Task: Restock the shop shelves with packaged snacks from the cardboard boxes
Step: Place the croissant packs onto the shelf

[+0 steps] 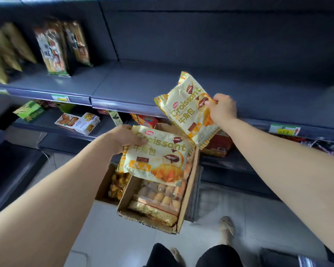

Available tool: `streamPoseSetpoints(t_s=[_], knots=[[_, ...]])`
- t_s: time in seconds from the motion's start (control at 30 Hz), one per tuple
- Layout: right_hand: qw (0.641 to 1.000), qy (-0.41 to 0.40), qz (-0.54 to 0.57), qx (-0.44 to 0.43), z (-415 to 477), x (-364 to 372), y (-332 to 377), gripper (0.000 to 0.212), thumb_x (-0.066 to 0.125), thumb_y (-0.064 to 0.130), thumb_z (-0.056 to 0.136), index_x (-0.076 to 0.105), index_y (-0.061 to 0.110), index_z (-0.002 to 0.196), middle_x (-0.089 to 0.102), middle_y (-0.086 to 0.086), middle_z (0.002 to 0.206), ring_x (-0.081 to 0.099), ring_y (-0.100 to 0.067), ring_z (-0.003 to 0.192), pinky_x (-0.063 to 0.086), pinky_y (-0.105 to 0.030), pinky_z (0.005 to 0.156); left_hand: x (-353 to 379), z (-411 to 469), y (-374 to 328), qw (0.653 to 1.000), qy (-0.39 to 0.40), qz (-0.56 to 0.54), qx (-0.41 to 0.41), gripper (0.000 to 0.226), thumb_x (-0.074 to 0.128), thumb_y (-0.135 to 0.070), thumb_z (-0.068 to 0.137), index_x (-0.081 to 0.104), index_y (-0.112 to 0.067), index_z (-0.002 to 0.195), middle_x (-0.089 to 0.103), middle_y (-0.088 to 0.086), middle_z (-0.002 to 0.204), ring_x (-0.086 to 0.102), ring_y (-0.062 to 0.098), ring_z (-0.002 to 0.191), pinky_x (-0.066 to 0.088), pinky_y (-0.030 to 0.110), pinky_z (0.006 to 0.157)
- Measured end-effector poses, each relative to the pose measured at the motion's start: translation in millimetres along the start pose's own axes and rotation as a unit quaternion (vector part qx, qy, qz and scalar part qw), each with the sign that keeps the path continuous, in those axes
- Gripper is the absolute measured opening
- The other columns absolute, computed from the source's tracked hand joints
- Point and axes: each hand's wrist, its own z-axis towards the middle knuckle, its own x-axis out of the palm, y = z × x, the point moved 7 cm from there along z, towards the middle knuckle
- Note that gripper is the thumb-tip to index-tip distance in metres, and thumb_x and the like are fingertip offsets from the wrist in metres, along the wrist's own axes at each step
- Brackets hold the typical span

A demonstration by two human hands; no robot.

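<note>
**Croissant packs [187, 108], two, both in hand**

Upper pack [183, 112] tilted over the shelf [135, 87] front, right hand [223, 109] pinching its right edge; lower pack [156, 155] above the cardboard box [148, 223], left hand [123, 137] gripping its top-left corner, fingers curled round it.

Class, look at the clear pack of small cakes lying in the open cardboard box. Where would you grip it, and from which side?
Probably from above, at its gold-patterned near end: the pack lies flat, the box walls close its sides, and the lower croissant bag overhangs its far end.
</note>
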Motion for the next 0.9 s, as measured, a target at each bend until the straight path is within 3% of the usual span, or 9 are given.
streamPoseSetpoints(t_s=[0.07, 0.17, 0.27, 0.4, 0.47, 0.57, 0.7, 0.83, 0.9], knots=[[0.999, -0.044, 0.016, 0.019, 5.3, -38.7, -12.3, 0.04, 0.055, 0.029, 0.092, 0.035, 0.019, 0.059, 0.051, -0.004, 0.085, 0.045, -0.022, 0.085, 0.029, -0.029, 0.069, 14.3, -1.1, -31.6, 0.999, 0.019, -0.01, 0.033, 0.025, 0.069, 0.005, 0.079, 0.057, -0.01, 0.096, 0.066, 0.012, 0.102, 0.065, 0.025, 0.082, 0.051, 0.046, 0.081], [0.991, -0.11, 0.046, 0.062, 6.7, -96.6, -40.5, 0.041, 0.055, 0.027, 0.092, 0.035, 0.019, 0.058, 0.045, 0.002, 0.07, 0.046, -0.02, 0.08, 0.033, -0.031, 0.068, 46.1, 0.4, -74.8, 0.995, 0.059, 0.005, 0.075, 0.024, 0.069, 0.001, 0.08, 0.061, -0.006, 0.101, 0.069, 0.014, 0.106, 0.07, 0.025, 0.082, 0.057, 0.045, 0.078], [0.977, -0.173, 0.066, 0.107, 3.8, -153.0, -75.8, 0.041, 0.054, 0.025, 0.093, 0.036, 0.013, 0.059, 0.038, 0.005, 0.065, 0.043, -0.019, 0.074, 0.031, -0.029, 0.064, 84.7, 0.8, -111.6, 0.991, 0.092, 0.01, 0.096, 0.022, 0.069, -0.001, 0.081, 0.062, -0.005, 0.101, 0.071, 0.014, 0.099, 0.072, 0.019, 0.068, 0.06, 0.037, 0.057], [0.946, -0.263, 0.097, 0.16, 3.0, -218.4, -131.1, 0.031, 0.055, 0.024, 0.093, 0.051, 0.001, 0.073, 0.044, -0.001, 0.069, 0.042, -0.02, 0.073, 0.032, -0.027, 0.062, 150.2, 3.7, -159.4, 0.98, 0.145, -0.003, 0.134, 0.05, 0.074, -0.002, 0.073, 0.056, -0.002, 0.119, 0.07, 0.014, 0.107, 0.072, 0.021, 0.083, 0.06, 0.035, 0.066], [0.931, -0.3, 0.103, 0.18, 2.6, -246.4, -158.7, 0.03, 0.056, 0.024, 0.093, 0.06, -0.005, 0.088, 0.053, -0.007, 0.081, 0.046, -0.019, 0.076, 0.037, -0.028, 0.064, 185.6, 7.7, -180.9, 0.976, 0.162, -0.007, 0.143, 0.051, 0.072, -0.001, 0.077, 0.052, -0.003, 0.124, 0.071, 0.01, 0.102, 0.073, 0.016, 0.075, 0.059, 0.03, 0.058], [0.914, -0.341, 0.096, 0.2, 3.9, -284.8, -199.7, 0.028, 0.056, 0.023, 0.092, 0.062, -0.004, 0.09, 0.057, -0.012, 0.087, 0.047, -0.021, 0.077, 0.039, -0.031, 0.065, 242.0, 14.2, -208.9, 0.971, 0.19, -0.008, 0.146, 0.063, 0.071, 0.001, 0.078, 0.043, -0.002, 0.134, 0.071, 0.01, 0.1, 0.073, 0.015, 0.069, 0.057, 0.029, 0.051], [0.88, -0.392, 0.105, 0.246, 4.9, -329.6, -262.3, 0.015, 0.056, 0.021, 0.093, 0.062, 0.008, 0.087, 0.056, -0.008, 0.087, 0.049, -0.02, 0.08, 0.04, -0.03, 0.066, 314.4, 25.1, -237.1, 0.962, 0.228, 0.013, 0.147, 0.054, 0.07, 0.001, 0.079, 0.048, -0.001, 0.128, 0.07, 0.009, 0.099, 0.072, 0.015, 0.066, 0.057, 0.03, 0.051], [0.834, -0.443, 0.117, 0.307, 4.3, -366.1, -323.2, 0.02, 0.054, 0.023, 0.094, 0.064, 0.006, 0.096, 0.056, -0.008, 0.088, 0.053, -0.022, 0.08, 0.037, -0.028, 0.064, 383.2, 32.5, -260.1, 0.954, 0.262, 0.031, 0.143, 0.049, 0.068, 0.003, 0.079, 0.051, 0.001, 0.125, 0.069, 0.01, 0.097, 0.071, 0.015, 0.065, 0.059, 0.03, 0.052], [0.804, -0.482, 0.122, 0.327, 5.3, -384.4, -348.8, 0.015, 0.055, 0.022, 0.093, 0.062, 0.012, 0.086, 0.058, -0.009, 0.091, 0.053, -0.022, 0.082, 0.043, -0.032, 0.067, 412.9, 37.9, -271.2, 0.95, 0.272, 0.041, 0.145, 0.047, 0.067, 0.003, 0.08, 0.052, 0.001, 0.125, 0.07, 0.009, 0.097, 0.071, 0.015, 0.069, 0.059, 0.03, 0.054]])
